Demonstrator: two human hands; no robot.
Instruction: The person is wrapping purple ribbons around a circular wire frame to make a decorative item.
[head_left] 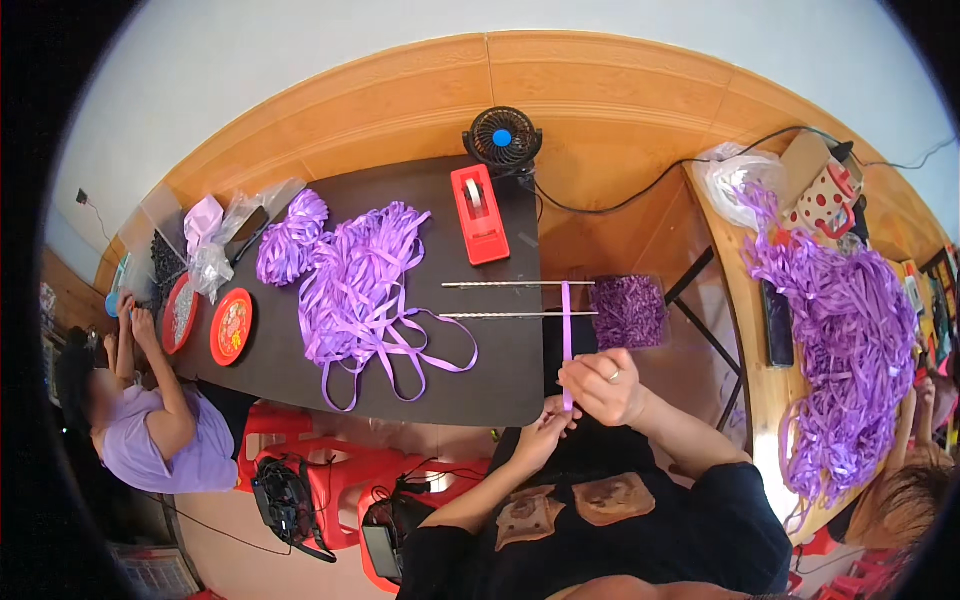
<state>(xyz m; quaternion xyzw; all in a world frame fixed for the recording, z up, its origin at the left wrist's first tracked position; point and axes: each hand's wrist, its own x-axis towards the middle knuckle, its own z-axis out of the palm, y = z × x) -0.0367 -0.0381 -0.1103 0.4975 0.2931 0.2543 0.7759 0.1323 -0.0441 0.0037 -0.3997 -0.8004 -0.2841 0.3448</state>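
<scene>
Two thin twisted metal rods (500,284) lie side by side, jutting past the right edge of the dark table. A narrow purple ribbon (567,345) crosses both rods near their tips and runs down toward me. My right hand (606,388), with a ring on one finger, is closed at the ribbon's lower part. Just below and to the left, my left hand (545,428) pinches near the ribbon's lower end. The fingertips partly hide that end. A large heap of looped purple ribbon (360,280) rests on the table left of the rods.
A red tape dispenser (480,215) and a black fan (503,138) stand at the back. Beyond the table edge is a box of purple pieces (628,310). A wooden table (735,300) at right bears more ribbon. People sit at both sides; red stools (330,490) stand left.
</scene>
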